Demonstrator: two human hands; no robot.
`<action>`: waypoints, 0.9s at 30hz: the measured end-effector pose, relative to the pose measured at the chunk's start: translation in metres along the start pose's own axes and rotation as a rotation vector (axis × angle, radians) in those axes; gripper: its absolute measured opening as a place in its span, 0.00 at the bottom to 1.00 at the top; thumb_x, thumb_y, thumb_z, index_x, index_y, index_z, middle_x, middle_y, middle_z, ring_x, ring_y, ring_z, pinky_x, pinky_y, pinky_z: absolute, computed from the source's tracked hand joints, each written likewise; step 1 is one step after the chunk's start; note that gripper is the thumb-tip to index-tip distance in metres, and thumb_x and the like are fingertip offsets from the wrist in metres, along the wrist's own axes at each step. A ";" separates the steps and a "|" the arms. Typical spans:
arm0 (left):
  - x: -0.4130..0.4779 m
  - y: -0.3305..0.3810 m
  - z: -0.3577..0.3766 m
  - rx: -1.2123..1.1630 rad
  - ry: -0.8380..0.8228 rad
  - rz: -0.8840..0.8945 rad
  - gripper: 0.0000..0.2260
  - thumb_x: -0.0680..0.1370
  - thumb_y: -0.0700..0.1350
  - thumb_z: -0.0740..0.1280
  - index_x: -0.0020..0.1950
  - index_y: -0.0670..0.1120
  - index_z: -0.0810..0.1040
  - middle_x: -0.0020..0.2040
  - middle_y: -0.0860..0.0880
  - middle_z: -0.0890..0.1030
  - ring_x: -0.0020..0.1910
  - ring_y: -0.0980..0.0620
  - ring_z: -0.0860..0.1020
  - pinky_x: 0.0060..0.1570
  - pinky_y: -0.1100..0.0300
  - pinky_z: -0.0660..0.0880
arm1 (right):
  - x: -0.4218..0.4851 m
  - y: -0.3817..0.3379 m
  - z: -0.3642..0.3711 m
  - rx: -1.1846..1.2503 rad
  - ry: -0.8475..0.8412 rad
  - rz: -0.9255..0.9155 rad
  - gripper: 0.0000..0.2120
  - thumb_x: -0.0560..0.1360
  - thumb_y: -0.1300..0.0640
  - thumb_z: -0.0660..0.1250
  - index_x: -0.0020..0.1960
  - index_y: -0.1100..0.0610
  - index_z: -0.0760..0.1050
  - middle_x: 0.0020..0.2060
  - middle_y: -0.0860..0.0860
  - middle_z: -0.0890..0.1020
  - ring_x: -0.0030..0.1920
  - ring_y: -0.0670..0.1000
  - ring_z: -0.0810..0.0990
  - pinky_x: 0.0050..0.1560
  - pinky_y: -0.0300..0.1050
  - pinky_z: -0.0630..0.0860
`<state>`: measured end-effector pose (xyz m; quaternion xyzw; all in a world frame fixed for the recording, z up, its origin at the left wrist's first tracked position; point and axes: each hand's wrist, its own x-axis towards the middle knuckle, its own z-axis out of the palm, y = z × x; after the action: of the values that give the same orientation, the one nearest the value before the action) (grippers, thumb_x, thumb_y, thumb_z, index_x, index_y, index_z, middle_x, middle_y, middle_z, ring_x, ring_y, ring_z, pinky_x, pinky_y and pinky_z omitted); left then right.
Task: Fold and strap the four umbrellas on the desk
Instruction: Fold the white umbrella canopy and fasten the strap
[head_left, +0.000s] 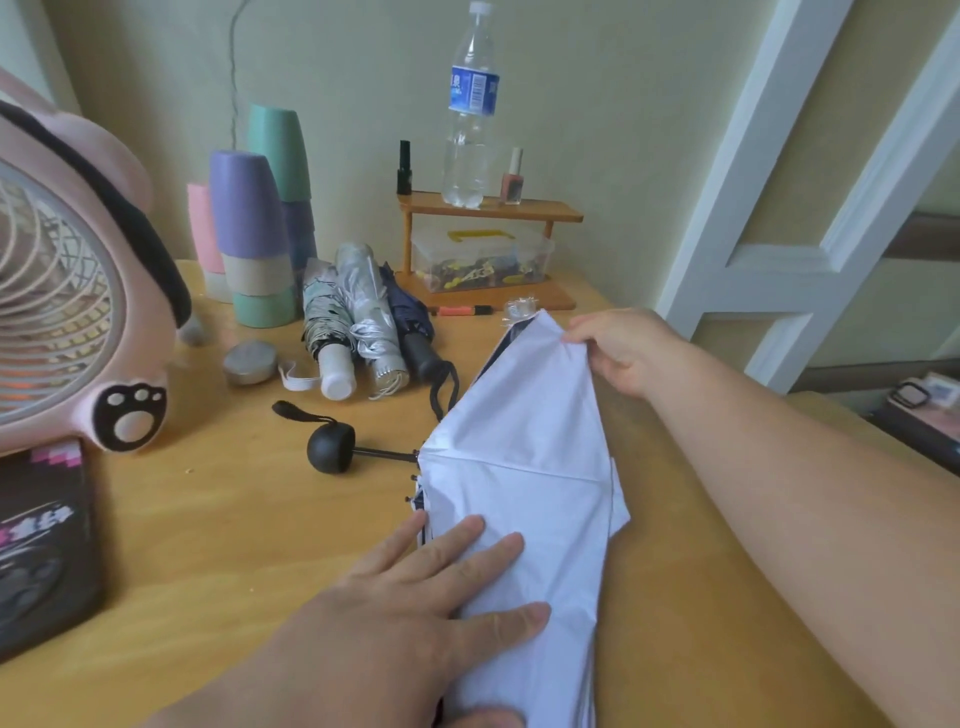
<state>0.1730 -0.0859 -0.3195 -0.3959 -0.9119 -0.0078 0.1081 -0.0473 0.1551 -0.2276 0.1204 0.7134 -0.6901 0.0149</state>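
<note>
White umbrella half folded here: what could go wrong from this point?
1. The right hand pinches only the far edge of the white umbrella; it could slip and the pleat fall open.
2. The left hand presses flat on loose layers, which may bunch and strap badly.
3. The black handle sticks out on its shaft, perhaps not pushed in.

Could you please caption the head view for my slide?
Left hand flattens the white umbrella, right hand pinches its edge; three folded umbrellas lie behind.
</note>
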 end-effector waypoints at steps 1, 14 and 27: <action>0.000 0.000 0.001 -0.003 0.010 0.005 0.24 0.81 0.70 0.50 0.75 0.67 0.66 0.77 0.55 0.70 0.74 0.51 0.71 0.66 0.53 0.64 | -0.004 0.000 -0.001 0.058 -0.074 -0.006 0.09 0.77 0.72 0.66 0.44 0.61 0.77 0.41 0.55 0.82 0.46 0.55 0.82 0.43 0.43 0.79; 0.040 -0.014 -0.094 -0.708 0.439 -0.498 0.09 0.76 0.62 0.69 0.43 0.59 0.82 0.49 0.62 0.81 0.45 0.64 0.80 0.37 0.75 0.70 | -0.044 0.025 -0.016 0.559 -0.089 -0.209 0.19 0.75 0.75 0.67 0.62 0.60 0.74 0.53 0.64 0.84 0.55 0.60 0.85 0.63 0.53 0.79; 0.215 -0.112 -0.074 -1.307 -0.151 -0.999 0.23 0.75 0.56 0.75 0.62 0.42 0.78 0.55 0.42 0.83 0.52 0.42 0.82 0.60 0.45 0.78 | -0.051 0.030 -0.025 0.430 0.129 -0.230 0.10 0.74 0.75 0.68 0.49 0.63 0.77 0.45 0.62 0.82 0.38 0.54 0.84 0.47 0.44 0.83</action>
<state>-0.0367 -0.0152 -0.1952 0.0735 -0.7970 -0.5569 -0.2219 0.0116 0.1724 -0.2462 0.0827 0.5589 -0.8139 -0.1352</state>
